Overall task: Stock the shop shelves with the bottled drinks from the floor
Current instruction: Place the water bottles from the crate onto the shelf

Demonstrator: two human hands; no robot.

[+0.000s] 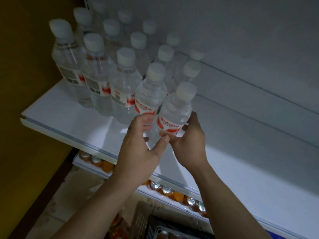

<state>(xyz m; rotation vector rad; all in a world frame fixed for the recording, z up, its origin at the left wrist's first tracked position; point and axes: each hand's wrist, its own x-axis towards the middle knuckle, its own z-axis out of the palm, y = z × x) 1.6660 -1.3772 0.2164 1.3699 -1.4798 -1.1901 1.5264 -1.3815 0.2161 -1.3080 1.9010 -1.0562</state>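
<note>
Clear and red-labelled, a water bottle [174, 116] is held on the white shelf [69, 121] at the right end of the front row of bottles [96, 83], and its lower part is clasped in the grip of the left hand [138, 144] and the right hand [189, 142], both curled round it.

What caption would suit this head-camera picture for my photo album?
Left hand and right hand hold a white-capped water bottle at the end of the bottle rows on a white shelf.

Cans [168, 189]: orange, silver tops, in a row.
Wall [25, 49]: ochre, at left.
Crate [156, 221]: dark, at bottom edge.
Floor [72, 192]: pale tiles.
</note>
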